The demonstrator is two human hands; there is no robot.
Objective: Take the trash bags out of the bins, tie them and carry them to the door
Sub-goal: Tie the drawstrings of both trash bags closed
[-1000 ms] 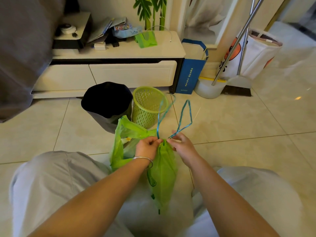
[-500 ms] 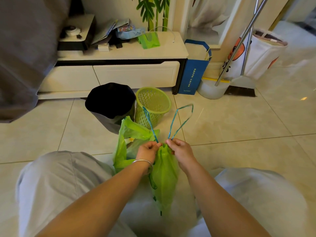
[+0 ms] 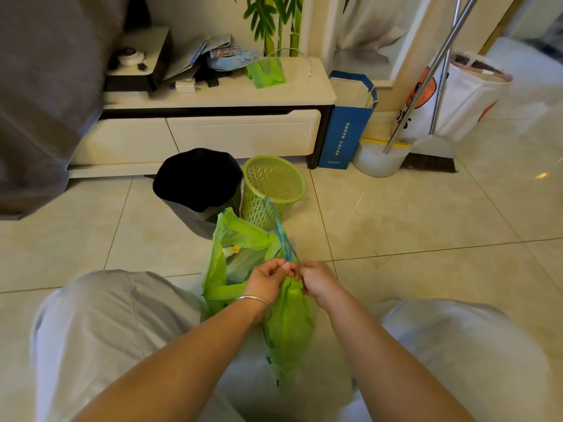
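Observation:
A green trash bag (image 3: 289,327) hangs between my knees, its neck gathered. My left hand (image 3: 268,280) and my right hand (image 3: 316,280) pinch the blue drawstring (image 3: 281,236) at the bag's neck, fingertips almost touching. The string's loops rise together above the hands in one narrow bunch. A second green trash bag (image 3: 231,257) stands open on the floor just left of the hands, with trash inside. Behind them stand an empty green lattice bin (image 3: 272,190) and a grey bin (image 3: 195,190) lined with a black bag.
A low white TV cabinet (image 3: 213,129) runs along the wall behind the bins. Right of it stand a blue paper bag (image 3: 344,132), a white bucket (image 3: 377,159) with a metal handle and a white tote bag (image 3: 457,99). A grey curtain (image 3: 45,86) hangs at left.
The two drawstring loops, spread apart before, have come together into one bunch above my hands. My hands have closed in on each other at the bag's neck.

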